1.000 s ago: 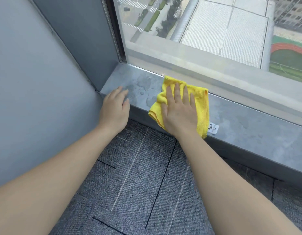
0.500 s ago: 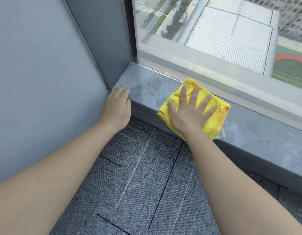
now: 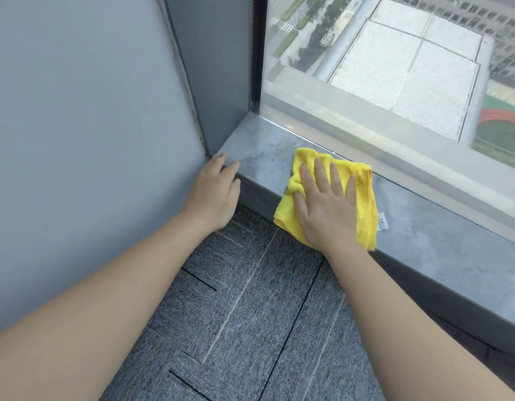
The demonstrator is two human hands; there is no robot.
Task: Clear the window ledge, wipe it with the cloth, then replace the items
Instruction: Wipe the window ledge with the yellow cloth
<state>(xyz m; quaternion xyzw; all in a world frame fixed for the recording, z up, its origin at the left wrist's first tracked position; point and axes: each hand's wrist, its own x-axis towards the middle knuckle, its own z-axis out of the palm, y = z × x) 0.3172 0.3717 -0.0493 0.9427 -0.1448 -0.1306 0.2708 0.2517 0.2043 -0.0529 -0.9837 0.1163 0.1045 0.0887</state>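
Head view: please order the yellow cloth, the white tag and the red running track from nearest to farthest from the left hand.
From the left hand:
1. Yellow cloth, to its right on the ledge, under the right hand.
2. White tag, at the cloth's right edge.
3. Red running track, outside, far right.

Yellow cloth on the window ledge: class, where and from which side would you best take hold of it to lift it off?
Probably pinch the yellow cloth at the edge hanging over the ledge front, coming from the carpet side. That overhang is free underneath, while the right hand presses the rest flat.
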